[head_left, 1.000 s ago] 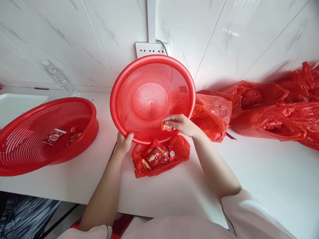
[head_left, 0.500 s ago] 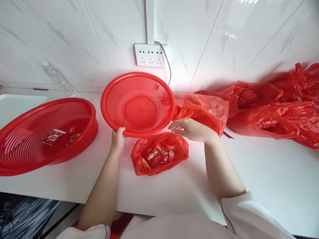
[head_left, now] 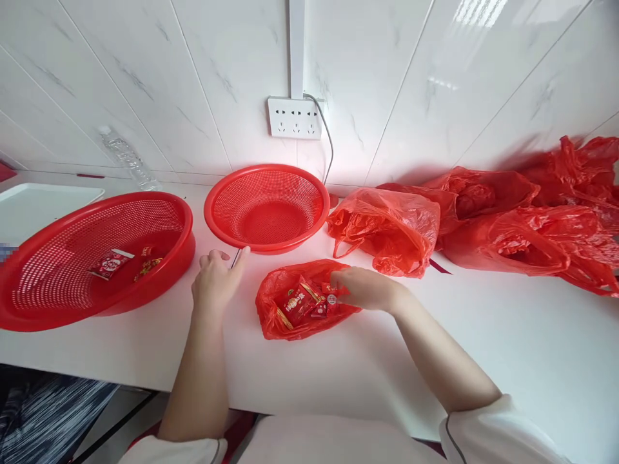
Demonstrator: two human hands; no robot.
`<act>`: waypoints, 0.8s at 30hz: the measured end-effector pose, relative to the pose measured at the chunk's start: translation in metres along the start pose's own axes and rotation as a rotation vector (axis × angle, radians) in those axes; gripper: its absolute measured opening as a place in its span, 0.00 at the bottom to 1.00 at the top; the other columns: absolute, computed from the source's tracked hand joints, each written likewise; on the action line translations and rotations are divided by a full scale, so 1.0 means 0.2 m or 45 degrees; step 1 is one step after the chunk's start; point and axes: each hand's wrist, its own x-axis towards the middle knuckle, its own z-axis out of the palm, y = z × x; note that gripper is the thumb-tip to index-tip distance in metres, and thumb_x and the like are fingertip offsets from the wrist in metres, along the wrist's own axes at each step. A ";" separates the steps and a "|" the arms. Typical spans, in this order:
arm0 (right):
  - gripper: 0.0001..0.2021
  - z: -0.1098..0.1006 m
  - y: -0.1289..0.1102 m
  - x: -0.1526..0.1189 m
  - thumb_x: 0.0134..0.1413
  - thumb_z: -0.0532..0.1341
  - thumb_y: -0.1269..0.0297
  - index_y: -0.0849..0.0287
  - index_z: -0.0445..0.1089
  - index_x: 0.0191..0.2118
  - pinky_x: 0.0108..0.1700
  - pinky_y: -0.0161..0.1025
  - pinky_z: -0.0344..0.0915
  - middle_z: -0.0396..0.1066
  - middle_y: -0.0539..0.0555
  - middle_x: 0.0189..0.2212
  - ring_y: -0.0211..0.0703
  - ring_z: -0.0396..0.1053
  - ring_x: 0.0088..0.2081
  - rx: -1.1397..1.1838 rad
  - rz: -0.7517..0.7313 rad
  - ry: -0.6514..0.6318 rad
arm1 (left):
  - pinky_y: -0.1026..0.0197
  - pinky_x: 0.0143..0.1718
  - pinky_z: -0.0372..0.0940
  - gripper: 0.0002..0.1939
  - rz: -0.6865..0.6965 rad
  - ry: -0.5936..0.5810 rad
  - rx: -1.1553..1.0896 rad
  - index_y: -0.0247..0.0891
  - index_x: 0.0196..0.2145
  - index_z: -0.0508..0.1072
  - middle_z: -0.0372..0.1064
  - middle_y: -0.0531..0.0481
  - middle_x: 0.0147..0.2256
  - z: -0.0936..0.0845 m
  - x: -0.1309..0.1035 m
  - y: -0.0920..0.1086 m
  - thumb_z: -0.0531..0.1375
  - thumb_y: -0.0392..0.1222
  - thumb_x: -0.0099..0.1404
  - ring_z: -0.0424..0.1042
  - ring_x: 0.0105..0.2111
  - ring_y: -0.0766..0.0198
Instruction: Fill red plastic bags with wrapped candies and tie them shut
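Note:
A red plastic bag (head_left: 271,290) lies with its mouth wide, holding several small red snack packets (head_left: 298,304). My right hand (head_left: 365,288) reaches over the bag's right end, fingers curled together among the packets and the bag's edge. What its fingertips grip, if anything, is hidden. My left hand (head_left: 216,277) is left of the bag, fingers apart and holding nothing, just before the front rim of a round red mesh basket (head_left: 271,222). That basket sits flat on the white table, with nothing visible in it.
At left, a larger red basket (head_left: 178,258) leans tilted with a few packets inside. A clear plastic bottle (head_left: 129,158) and a white tray (head_left: 53,192) are behind it. Several red plastic bags (head_left: 503,225) line the wall at right, beneath a socket panel (head_left: 296,118).
The round basket, earlier tipped up in my left hand, is now down on the table. My left hand has let go and moved left; my right has come down to the bag.

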 end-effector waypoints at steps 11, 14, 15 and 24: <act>0.13 0.10 0.07 0.09 0.50 0.58 0.75 0.62 0.71 0.43 0.34 0.41 0.67 0.75 0.64 0.36 0.57 0.75 0.39 -0.196 0.387 0.037 | 0.54 0.36 0.61 0.16 0.477 -0.831 1.044 0.42 0.39 0.69 0.70 0.43 0.40 0.12 -0.39 0.22 0.61 0.30 0.51 0.73 0.35 0.50; 0.11 0.04 0.13 0.05 0.53 0.54 0.77 0.62 0.73 0.37 0.32 0.41 0.64 0.75 0.64 0.35 0.55 0.74 0.39 -0.163 0.369 0.081 | 0.55 0.33 0.62 0.14 0.373 -0.851 0.842 0.42 0.39 0.70 0.72 0.43 0.41 0.15 -0.29 0.16 0.54 0.30 0.56 0.74 0.36 0.52; 0.12 0.02 0.14 0.04 0.54 0.53 0.77 0.61 0.73 0.36 0.32 0.40 0.63 0.75 0.63 0.35 0.54 0.74 0.38 -0.155 0.356 0.096 | 0.55 0.35 0.63 0.13 0.353 -0.816 0.748 0.42 0.38 0.71 0.72 0.44 0.41 0.15 -0.25 0.14 0.53 0.30 0.57 0.74 0.37 0.52; 0.12 -0.12 0.17 -0.11 0.61 0.48 0.68 0.56 0.68 0.35 0.26 0.34 0.56 0.70 0.50 0.24 0.37 0.65 0.23 0.370 0.202 0.378 | 0.63 0.22 0.59 0.03 0.028 -0.311 -0.248 0.41 0.28 0.67 0.68 0.55 0.19 0.19 -0.08 0.07 0.53 0.37 0.58 0.66 0.18 0.64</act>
